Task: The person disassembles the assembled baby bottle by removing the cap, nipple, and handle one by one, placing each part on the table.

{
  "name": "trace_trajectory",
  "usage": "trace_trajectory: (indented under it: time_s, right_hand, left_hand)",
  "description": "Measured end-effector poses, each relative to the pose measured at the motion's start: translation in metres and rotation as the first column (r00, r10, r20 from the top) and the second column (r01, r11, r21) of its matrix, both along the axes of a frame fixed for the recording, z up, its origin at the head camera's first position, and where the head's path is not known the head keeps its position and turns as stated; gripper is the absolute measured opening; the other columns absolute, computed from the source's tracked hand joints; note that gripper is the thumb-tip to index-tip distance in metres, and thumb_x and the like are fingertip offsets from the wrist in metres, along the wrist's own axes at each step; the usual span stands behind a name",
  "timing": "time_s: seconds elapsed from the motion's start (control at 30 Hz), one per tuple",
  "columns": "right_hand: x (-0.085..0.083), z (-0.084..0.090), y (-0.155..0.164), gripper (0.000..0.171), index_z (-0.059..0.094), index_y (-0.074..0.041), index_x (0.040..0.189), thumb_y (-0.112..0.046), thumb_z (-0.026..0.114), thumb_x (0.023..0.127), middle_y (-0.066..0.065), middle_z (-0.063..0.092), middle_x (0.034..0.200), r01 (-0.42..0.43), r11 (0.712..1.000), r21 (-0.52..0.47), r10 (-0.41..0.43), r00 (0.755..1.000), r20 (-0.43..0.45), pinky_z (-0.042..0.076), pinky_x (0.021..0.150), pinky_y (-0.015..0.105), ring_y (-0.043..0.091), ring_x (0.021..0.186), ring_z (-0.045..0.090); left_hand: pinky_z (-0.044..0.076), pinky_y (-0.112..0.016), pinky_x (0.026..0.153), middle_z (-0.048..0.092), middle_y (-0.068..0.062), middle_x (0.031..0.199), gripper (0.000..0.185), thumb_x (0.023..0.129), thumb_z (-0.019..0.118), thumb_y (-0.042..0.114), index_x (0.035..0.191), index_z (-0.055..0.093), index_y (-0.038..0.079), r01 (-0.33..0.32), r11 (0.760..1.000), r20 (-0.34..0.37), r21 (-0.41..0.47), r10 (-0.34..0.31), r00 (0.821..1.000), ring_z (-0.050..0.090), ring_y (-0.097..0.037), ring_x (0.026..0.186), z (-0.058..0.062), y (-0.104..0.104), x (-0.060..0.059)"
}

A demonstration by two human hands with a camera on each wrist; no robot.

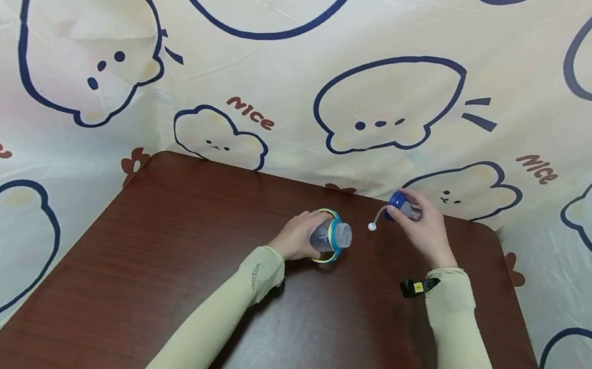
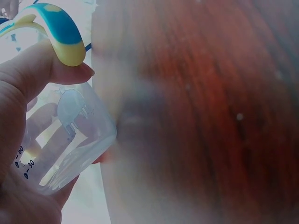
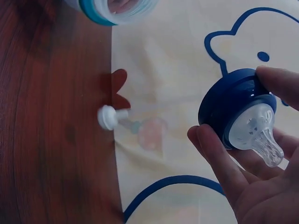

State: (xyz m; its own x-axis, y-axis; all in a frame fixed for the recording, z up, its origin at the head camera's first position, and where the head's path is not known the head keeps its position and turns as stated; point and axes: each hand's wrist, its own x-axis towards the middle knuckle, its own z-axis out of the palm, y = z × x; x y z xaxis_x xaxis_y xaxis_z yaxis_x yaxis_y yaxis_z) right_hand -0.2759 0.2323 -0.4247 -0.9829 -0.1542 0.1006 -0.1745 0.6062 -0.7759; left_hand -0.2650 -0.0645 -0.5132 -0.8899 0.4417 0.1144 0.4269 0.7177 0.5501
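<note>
Gripping clear bottle [image 1: 330,234] in left fingers [image 2: 44,65]; right fingers [image 3: 219,156] pinching blue teat cap [image 3: 233,105]

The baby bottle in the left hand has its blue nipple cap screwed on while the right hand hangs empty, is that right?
Not quite. The baby bottle in the left hand is open, its neck bare. The right hand is not empty: it holds the blue nipple cap, as the right wrist view shows.

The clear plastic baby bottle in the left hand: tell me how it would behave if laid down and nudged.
The clear plastic baby bottle looks empty, so probably light. Its round body might roll, though the blue-and-yellow handle ring would likely stop it. The smooth wall could be a little slippery in the left hand's grip.
</note>
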Motion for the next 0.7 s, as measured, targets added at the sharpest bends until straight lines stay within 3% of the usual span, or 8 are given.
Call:
trace_trajectory:
  time_s: [0.3, 0.7]
  right_hand:
    - [-0.019, -0.007, -0.01, 0.077, 0.044, -0.018, 0.157, -0.057, 0.067, 0.095, 0.021, 0.043, 0.158, 0.038, 0.999, 0.01, -0.038, 0.998, 0.049, 0.034, 0.115, 0.069, 0.046, 0.146, 0.04]
    - [-0.049, -0.018, -0.029, 0.073, 0.043, -0.018, 0.155, -0.052, 0.069, 0.096, 0.02, 0.042, 0.159, 0.04, 0.997, -0.069, -0.037, 0.998, 0.049, 0.038, 0.115, 0.063, 0.042, 0.146, 0.04]
  left_hand:
    - [0.047, -0.049, 0.106, 0.062, -0.003, 0.14, 0.09, 0.067, 0.097, 0.023, 0.146, 0.053, 0.018, -0.001, 1.0, 0.003, -0.003, 0.001, 1.0, 0.055, -0.026, 0.122, -0.002, 0.001, 0.001]
    - [0.046, -0.049, 0.107, 0.062, -0.003, 0.138, 0.09, 0.067, 0.097, 0.023, 0.146, 0.053, 0.018, -0.002, 1.0, -0.003, -0.008, 0.002, 1.0, 0.055, -0.026, 0.121, -0.002, 0.002, 0.0]
